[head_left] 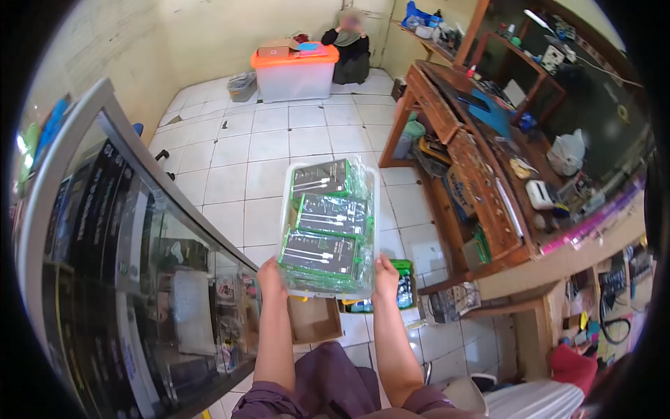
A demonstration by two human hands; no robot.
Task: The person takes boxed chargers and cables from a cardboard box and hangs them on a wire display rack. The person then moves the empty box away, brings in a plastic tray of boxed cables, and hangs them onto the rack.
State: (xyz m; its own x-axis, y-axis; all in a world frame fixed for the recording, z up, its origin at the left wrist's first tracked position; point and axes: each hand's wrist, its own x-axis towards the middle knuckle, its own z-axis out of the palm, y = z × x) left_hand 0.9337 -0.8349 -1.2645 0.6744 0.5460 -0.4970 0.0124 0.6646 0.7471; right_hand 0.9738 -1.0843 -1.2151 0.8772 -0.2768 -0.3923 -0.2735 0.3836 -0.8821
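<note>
A clear plastic tub with a pale rim and yellow latches is held up in front of me over the tiled floor. My left hand grips its near left corner, and my right hand grips the near right corner. Inside lie black-and-green cable boxes in shiny wrap: a near box, a middle box and a far box, each picturing white cables. More clear wrapping is bunched along the right side. Fingers under the tub are hidden.
Below the tub are a brown cardboard box and a box of green packs. A glass display cabinet stands left, a worn wooden workbench right. A person sits by an orange-lidded bin; another person's red sleeve shows lower right.
</note>
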